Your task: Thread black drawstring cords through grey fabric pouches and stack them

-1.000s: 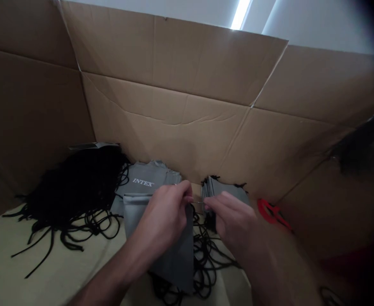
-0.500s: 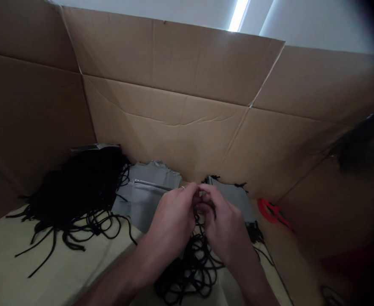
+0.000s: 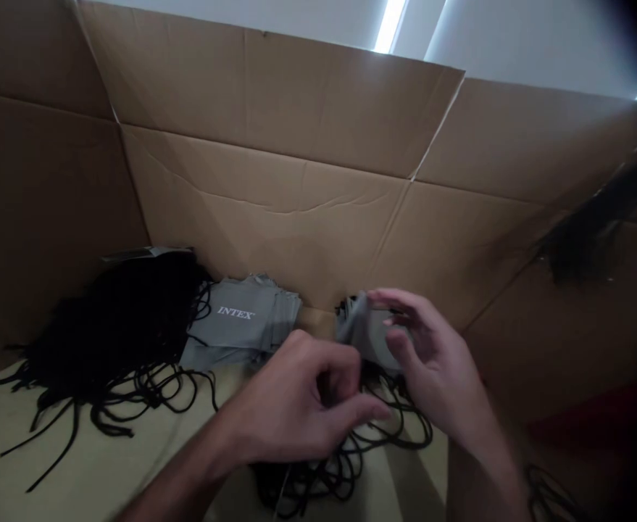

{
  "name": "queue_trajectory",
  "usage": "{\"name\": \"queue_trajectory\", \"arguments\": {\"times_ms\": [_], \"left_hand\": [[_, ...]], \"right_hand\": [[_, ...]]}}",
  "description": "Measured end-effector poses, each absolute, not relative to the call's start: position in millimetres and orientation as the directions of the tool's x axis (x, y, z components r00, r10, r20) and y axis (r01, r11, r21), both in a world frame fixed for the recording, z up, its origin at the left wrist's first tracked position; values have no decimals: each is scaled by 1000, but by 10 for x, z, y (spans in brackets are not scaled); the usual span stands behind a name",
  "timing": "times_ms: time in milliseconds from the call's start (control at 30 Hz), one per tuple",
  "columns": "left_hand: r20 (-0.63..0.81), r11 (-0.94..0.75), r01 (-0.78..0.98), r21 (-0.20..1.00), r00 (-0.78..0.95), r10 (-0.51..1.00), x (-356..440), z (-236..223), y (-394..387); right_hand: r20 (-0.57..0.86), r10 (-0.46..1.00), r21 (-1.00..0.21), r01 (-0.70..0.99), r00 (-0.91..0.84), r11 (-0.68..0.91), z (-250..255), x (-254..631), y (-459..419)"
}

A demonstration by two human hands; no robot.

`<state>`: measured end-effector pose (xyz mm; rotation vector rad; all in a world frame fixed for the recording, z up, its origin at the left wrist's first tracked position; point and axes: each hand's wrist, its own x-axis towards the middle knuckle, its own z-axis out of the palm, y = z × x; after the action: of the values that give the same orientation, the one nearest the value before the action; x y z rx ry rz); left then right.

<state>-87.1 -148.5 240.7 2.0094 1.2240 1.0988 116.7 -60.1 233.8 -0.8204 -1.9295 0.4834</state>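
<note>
My right hand (image 3: 432, 362) is curled round a grey fabric pouch (image 3: 362, 330) and presses it against the stack of finished pouches by the box's back wall. My left hand (image 3: 301, 402) hovers just in front of it over a tangle of black cords (image 3: 345, 457), fingers curled in a loose pinch; I cannot make out anything in them. To the left lies a flat pile of grey pouches (image 3: 242, 319) printed INTEX.
A big heap of loose black drawstring cords (image 3: 106, 326) fills the left of the work surface. Tall cardboard walls (image 3: 296, 181) close in the back and both sides. A dark object (image 3: 584, 246) hangs at the right wall.
The hands were together working at a pouch and cord. The right hand has carried the pouch to the right stack; the left hand has dropped lower. The view has shifted right.
</note>
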Motion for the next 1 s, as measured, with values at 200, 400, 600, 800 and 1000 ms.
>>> {"name": "queue_trajectory", "arguments": {"times_ms": [200,400,600,800,1000], "left_hand": [[325,-456,390,800,357,876,-861,2387,-1491],[534,-545,447,709,165,830,-861,2324,-1373],[491,-532,382,756,206,846,-846,2250,-1291],[474,-516,443,733,212,855,-853,2268,-1280],[465,-507,462,727,212,860,-841,2248,-1271]], "right_hand": [[544,811,-740,334,-215,584,2351,1241,-511],[597,790,-759,219,-141,613,2411,1069,-711],[639,730,-714,166,-243,680,2310,904,-821],[692,673,-613,279,-262,739,2282,972,-773],[660,711,-694,166,-242,701,2297,985,-762]]}}
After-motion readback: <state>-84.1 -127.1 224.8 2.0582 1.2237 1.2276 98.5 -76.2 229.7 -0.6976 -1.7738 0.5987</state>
